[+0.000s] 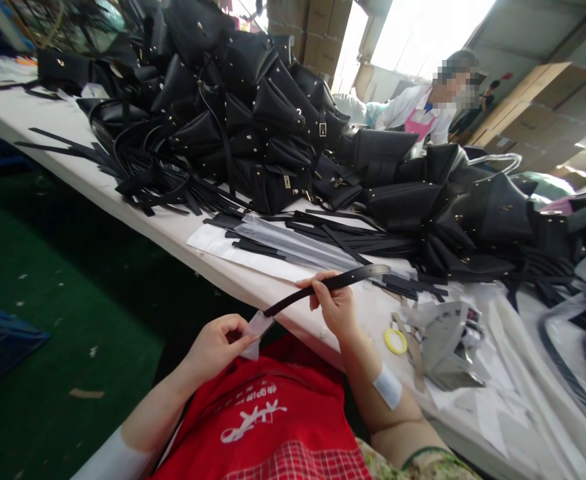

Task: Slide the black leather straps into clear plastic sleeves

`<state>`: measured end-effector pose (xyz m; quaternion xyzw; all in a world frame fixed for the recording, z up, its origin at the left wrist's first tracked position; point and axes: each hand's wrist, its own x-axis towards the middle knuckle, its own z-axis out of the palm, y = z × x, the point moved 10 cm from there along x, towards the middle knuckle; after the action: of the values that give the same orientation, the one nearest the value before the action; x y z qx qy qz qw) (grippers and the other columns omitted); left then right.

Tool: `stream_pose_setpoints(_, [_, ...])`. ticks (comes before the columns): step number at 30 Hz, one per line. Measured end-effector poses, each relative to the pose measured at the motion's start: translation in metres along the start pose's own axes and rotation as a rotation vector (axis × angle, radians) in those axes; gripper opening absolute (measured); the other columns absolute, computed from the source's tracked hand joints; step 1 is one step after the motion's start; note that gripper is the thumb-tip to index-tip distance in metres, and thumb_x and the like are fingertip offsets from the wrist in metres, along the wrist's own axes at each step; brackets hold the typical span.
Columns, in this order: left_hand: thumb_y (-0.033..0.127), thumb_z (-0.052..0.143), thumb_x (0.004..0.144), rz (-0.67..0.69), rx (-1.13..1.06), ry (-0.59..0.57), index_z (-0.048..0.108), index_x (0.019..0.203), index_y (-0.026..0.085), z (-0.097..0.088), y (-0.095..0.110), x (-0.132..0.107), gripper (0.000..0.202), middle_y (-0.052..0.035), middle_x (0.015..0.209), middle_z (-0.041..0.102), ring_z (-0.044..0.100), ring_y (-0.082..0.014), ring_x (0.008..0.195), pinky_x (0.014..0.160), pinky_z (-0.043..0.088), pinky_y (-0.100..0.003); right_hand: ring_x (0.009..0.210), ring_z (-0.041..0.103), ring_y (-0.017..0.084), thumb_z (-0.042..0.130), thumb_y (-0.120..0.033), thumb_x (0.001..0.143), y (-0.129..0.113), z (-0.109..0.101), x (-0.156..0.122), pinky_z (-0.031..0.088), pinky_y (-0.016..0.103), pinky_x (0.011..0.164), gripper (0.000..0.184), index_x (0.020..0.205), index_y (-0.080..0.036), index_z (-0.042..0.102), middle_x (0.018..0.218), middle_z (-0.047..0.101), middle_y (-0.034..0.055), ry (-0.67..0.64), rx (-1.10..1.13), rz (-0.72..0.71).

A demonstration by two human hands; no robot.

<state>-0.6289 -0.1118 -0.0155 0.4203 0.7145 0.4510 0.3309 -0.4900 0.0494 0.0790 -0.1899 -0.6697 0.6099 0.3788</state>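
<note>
In front of the red apron, my right hand [333, 303] pinches a black leather strap [293, 298], whose far end curves off to the right over the table edge. My left hand [225, 343] is closed on a small whitish wrapper [259, 327] that covers the strap's near end. Whether the wrapper is paper or plastic I cannot tell. Close beyond my hands, more black straps [343, 233] lie on the table [233, 280], some of them under clear plastic sleeves [297, 243].
Black handbags [253, 93] are heaped high along the table. To the right are a yellow tape roll [395, 341] and a grey plastic bag [455, 340] with small parts. Across the table a person [423, 110] bends forward. Cardboard boxes [537, 120] are stacked behind.
</note>
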Motion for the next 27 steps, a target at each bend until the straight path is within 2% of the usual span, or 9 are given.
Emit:
stream_pose_setpoints(5, [0.042,0.069,0.079,0.014,-0.024,-0.024,0.068,0.069,0.017,0.002,0.001,0.0,0.027,-0.0033,0.073,0.067,0.062,-0.0182,0.068,0.061,0.048,-0.026,0.049,0.052,0.01,0.058,-0.043,0.093,0.014,0.007,-0.004,0.042,0.026,0.047,0.022,0.088,-0.022,0.056,0.086,0.076,0.0044,-0.049,-0.026,0.067])
stream_pose_setpoints(11, [0.042,0.07,0.078,0.018,0.05,-0.007,0.069,0.068,0.017,0.001,0.002,0.0,0.026,-0.0032,0.073,0.066,0.062,-0.0181,0.067,0.06,0.047,-0.026,0.047,0.052,0.01,0.057,-0.044,0.094,-0.002,-0.015,-0.007,0.042,0.026,0.046,0.022,0.091,-0.022,0.053,0.086,0.077,0.0042,0.116,0.004,-0.012])
stream_pose_setpoints(13, [0.042,0.069,0.078,0.019,0.062,-0.003,0.069,0.068,0.018,0.001,0.002,-0.001,0.026,-0.0027,0.072,0.066,0.061,-0.0175,0.066,0.059,0.046,-0.026,0.047,0.051,0.011,0.057,-0.045,0.093,-0.008,-0.017,-0.01,0.042,0.026,0.046,0.023,0.09,-0.022,0.052,0.086,0.077,0.0046,0.134,0.0,-0.027])
stream_pose_setpoints(18, [0.042,0.069,0.079,0.012,0.065,-0.001,0.068,0.068,0.017,0.001,0.002,-0.002,0.027,-0.0029,0.072,0.066,0.061,-0.0171,0.064,0.058,0.046,-0.025,0.048,0.05,0.01,0.057,-0.044,0.094,-0.004,-0.009,-0.014,0.041,0.027,0.047,0.022,0.09,-0.023,0.053,0.088,0.076,0.0046,0.067,0.002,0.017])
stream_pose_setpoints(25, [0.042,0.068,0.08,0.05,0.009,-0.039,0.072,0.072,0.019,0.006,0.01,-0.002,0.025,-0.0048,0.077,0.07,0.065,-0.0201,0.072,0.063,0.051,-0.026,0.049,0.048,0.01,0.059,-0.052,0.09,0.023,0.009,-0.013,0.039,0.027,0.048,0.031,0.088,-0.021,0.058,0.089,0.075,0.0055,-0.047,0.004,0.154])
stream_pose_setpoints(27, [0.043,0.069,0.08,0.049,-0.02,-0.056,0.074,0.074,0.018,0.008,0.012,-0.001,0.026,-0.006,0.082,0.071,0.066,-0.0211,0.075,0.065,0.052,-0.027,0.05,0.048,0.01,0.054,-0.057,0.091,0.029,0.015,-0.013,0.039,0.027,0.049,0.038,0.087,-0.02,0.061,0.091,0.075,0.0067,-0.081,0.038,0.181])
